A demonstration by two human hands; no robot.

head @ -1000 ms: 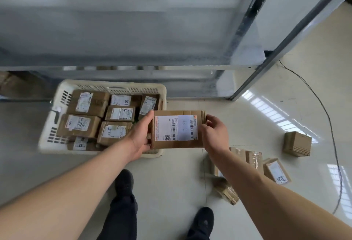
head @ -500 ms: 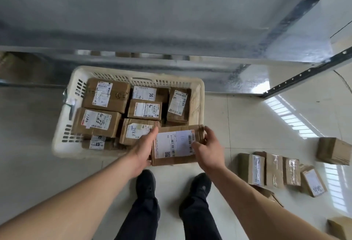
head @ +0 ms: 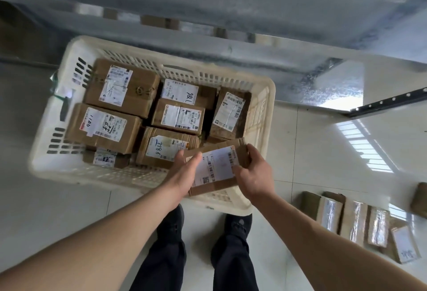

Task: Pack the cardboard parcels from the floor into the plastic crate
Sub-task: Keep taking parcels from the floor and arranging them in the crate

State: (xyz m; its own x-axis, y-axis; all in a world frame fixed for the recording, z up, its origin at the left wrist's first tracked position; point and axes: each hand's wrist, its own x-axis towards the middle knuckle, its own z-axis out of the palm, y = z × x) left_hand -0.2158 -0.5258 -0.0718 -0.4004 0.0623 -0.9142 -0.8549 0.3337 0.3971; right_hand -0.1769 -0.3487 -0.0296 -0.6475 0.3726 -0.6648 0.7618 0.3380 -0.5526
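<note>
Currently both my hands grip one parcel (head: 217,166) by its short ends: left hand (head: 184,170) curled round the near-left end, right hand (head: 251,173) pinching the far-right end. The parcel sits tilted, label up, over the near-right corner of the crate (head: 270,96), its lower edge close to the near rim. Whether it already touches the rim or the boxes below, I cannot tell.

Crate contents: six labelled boxes visible in a tight layer, plus a smaller one at the near-left. The only open gap appears to be this near-right corner, beside the box marked 1786 (head: 166,147) and below the upright box (head: 231,115).

Risks noted:
- The gap looks narrow; a skewed entry could jam the parcel against the rim or the 1786 box.
- Letting go while it is tilted could leave it propped on the rim, free to slide out onto the floor.
- My fingers lie between parcel and neighbours, so they may be pinched on lowering.

More parcels (head: 353,221) lie on the floor to my right, unpacked; remaining space in the crate looks doubtful for all of them.
</note>
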